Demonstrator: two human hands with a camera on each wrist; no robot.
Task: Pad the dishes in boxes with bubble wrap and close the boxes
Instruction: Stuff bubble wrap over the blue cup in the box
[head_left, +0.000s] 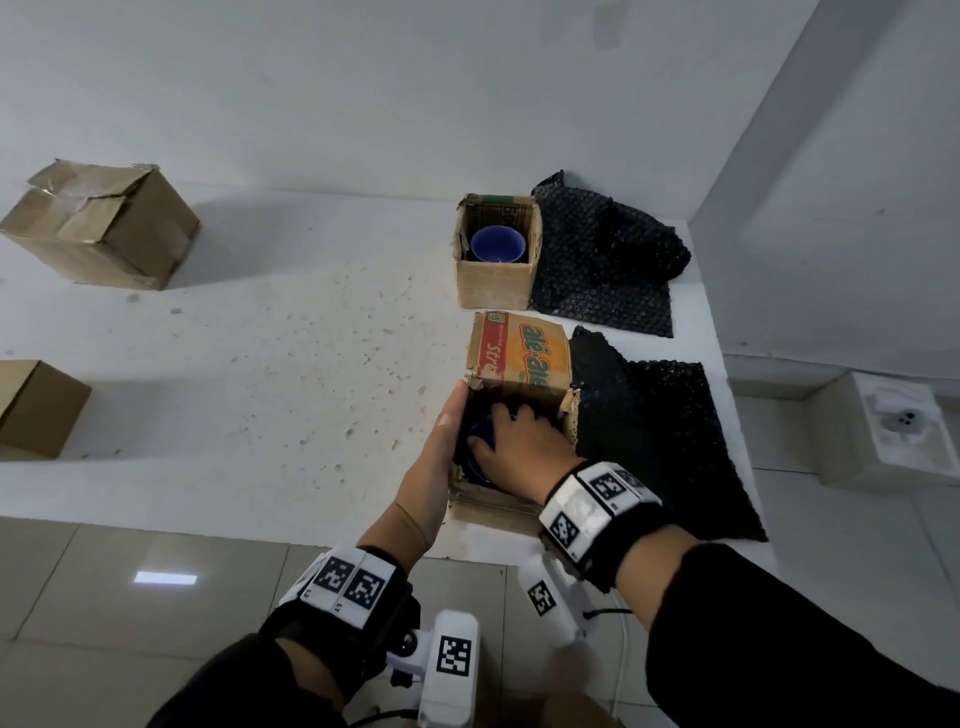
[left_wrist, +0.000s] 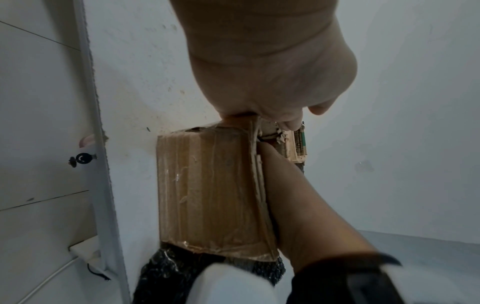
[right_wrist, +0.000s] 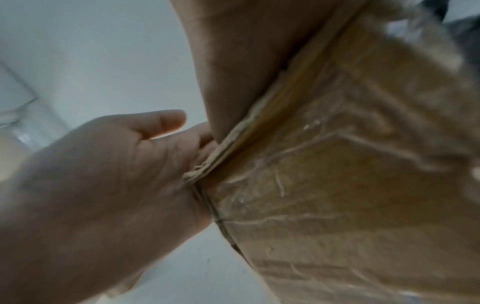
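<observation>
A cardboard box (head_left: 498, 499) with an orange printed flap (head_left: 524, 358) stands open near the front edge of the white counter. A blue dish (head_left: 479, 435) sits inside it. My right hand (head_left: 519, 441) reaches into the opening. Its fingers curl down over the dish and the thumb lies against the rim; the fingertips are hidden. My left hand (head_left: 449, 421) lies along the box's left wall, and in the left wrist view the thumb (left_wrist: 319, 109) hooks over the wall's edge (left_wrist: 253, 131). A black bubble wrap sheet (head_left: 665, 441) lies flat right of the box.
Behind stands a second open box (head_left: 496, 280) with a blue bowl (head_left: 497, 244), and crumpled black bubble wrap (head_left: 608, 249) lies beside it. Two closed brown boxes (head_left: 98, 228) (head_left: 36, 410) sit at the left. The counter (head_left: 260, 338) ends at a wall on the right, with tiled floor below.
</observation>
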